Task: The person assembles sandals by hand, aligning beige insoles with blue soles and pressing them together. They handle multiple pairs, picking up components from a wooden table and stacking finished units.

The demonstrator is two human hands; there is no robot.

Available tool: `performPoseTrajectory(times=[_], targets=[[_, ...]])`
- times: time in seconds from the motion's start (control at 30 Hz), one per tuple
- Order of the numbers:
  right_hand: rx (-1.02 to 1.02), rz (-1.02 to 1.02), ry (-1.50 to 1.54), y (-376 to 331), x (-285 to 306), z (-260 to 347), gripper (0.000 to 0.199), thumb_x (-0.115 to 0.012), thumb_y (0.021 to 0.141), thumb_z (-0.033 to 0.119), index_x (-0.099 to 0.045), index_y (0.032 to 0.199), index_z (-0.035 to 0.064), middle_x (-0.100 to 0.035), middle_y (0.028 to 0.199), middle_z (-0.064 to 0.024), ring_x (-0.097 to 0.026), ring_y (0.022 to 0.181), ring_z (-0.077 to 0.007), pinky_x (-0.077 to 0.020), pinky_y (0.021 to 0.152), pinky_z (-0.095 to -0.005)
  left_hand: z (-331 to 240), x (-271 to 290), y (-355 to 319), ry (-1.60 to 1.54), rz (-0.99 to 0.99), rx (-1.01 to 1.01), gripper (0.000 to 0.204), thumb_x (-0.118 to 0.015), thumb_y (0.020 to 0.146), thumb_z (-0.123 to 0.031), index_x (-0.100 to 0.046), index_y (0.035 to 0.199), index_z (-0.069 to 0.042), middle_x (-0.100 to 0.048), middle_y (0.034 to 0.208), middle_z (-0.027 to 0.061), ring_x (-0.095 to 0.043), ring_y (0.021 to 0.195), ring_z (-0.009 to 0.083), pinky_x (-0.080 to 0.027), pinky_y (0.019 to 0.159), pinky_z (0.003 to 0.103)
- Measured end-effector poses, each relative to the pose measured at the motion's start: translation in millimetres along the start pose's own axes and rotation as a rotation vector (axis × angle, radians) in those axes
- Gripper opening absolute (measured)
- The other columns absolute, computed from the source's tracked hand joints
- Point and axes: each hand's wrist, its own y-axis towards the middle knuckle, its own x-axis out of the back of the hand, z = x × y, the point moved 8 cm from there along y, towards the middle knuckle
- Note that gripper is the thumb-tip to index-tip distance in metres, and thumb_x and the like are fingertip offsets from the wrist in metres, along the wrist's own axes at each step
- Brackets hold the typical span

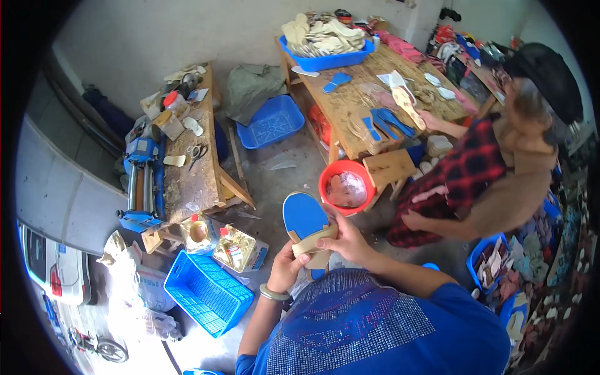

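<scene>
Both hands meet at the centre of the view on a blue sandal sole (pixel 304 219) with a tan strap (pixel 315 240) across it, held in the air just above the person's blue sequinned shirt (pixel 356 325). The left hand (pixel 286 269), a pale bangle (pixel 274 292) on its wrist, is clenched on the sole's lower end from six o'clock, fingers curled under the strap. The right hand (pixel 348 240) comes in from three o'clock and grasps the strap's right end, thumb pressed on top of the tan band. The sole's toe points toward twelve o'clock, blue face up. Just beyond the toe, at one o'clock from the hands, a red bucket (pixel 329 178) sits on the floor with pinkish scraps inside, close beside a small wooden stool (pixel 389 167). At three o'clock a second person in a red and black checked shirt (pixel 465 178) bends over, one hand low near blue bins of cut pieces. At twelve o'clock a wooden tabletop (pixel 350 100) carries blue insoles and pale cut shapes, with a blue tub (pixel 325 61) heaped with cream soles at its far end. At ten o'clock a narrow tabletop (pixel 194 175) holds scissors (pixel 197 152), jars and a blue roller machine (pixel 140 181) on its left edge. At eight o'clock an empty-looking blue crate (pixel 209 292) lies on the floor, with two glue tins (pixel 225 245) between it and the narrow tabletop.
</scene>
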Motion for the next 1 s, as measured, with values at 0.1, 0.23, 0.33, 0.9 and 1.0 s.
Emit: performPoseTrajectory(times=[0.1, 0.23, 0.33, 0.9, 1.0], targets=[[-0.049, 0.016, 0.016, -26, 11, 5, 0.079, -0.077, 0.080, 0.019, -0.031, 0.141, -0.0021, -0.056, 0.119, -0.0106, -0.056, 0.104, -0.0144, -0.0467, 0.089, -0.0290, 7, -23, -15, -0.085, 0.039, 0.026, 0.051, -0.066, 0.089, -0.031, -0.051, 0.127, -0.001, -0.060, 0.118, 0.0059, -0.055, 0.106, 0.0146, -0.044, 0.093, 0.030], [-0.061, -0.026, -0.074, -59, 28, 34, 0.060, -0.076, 0.081, 0.018, -0.047, 0.129, -0.0007, -0.059, 0.114, -0.0063, -0.057, 0.102, -0.0120, -0.0474, 0.086, -0.0271, -1, -61, -26, -0.123, 0.062, -0.027, 0.051, -0.065, 0.089, -0.034, -0.050, 0.126, -0.001, -0.060, 0.114, 0.0056, -0.055, 0.107, 0.0152, -0.043, 0.094, 0.031], [0.018, -0.100, -0.026, -79, 44, 51, 0.059, -0.076, 0.081, 0.018, -0.046, 0.129, 0.0004, -0.060, 0.113, -0.0050, -0.057, 0.101, -0.0118, -0.0478, 0.084, -0.0267, 14, -80, -29, -0.070, 0.134, 0.037, 0.048, -0.063, 0.091, -0.033, -0.051, 0.125, -0.001, -0.061, 0.108, 0.0039, -0.056, 0.104, 0.0148, -0.044, 0.092, 0.031], [0.135, -0.461, 0.016, -211, 179, 105, 0.047, -0.066, 0.086, 0.008, -0.047, 0.128, 0.0015, -0.058, 0.115, -0.0055, -0.056, 0.105, -0.0131, -0.0447, 0.091, -0.0300, 37, -254, -10, -0.095, 0.597, 0.275, 0.043, -0.064, 0.090, -0.019, -0.051, 0.128, -0.002, -0.060, 0.119, 0.0046, -0.055, 0.109, 0.0127, -0.043, 0.096, 0.030], [0.160, -0.363, 0.053, -224, 182, 110, 0.060, -0.074, 0.079, 0.007, -0.045, 0.130, 0.0020, -0.058, 0.119, -0.0065, -0.055, 0.109, -0.0153, -0.0433, 0.096, -0.0319, 41, -262, -11, -0.004, 0.671, 0.245, 0.045, -0.067, 0.088, -0.015, -0.051, 0.128, -0.003, -0.060, 0.118, 0.0042, -0.054, 0.109, 0.0122, -0.043, 0.096, 0.029]])
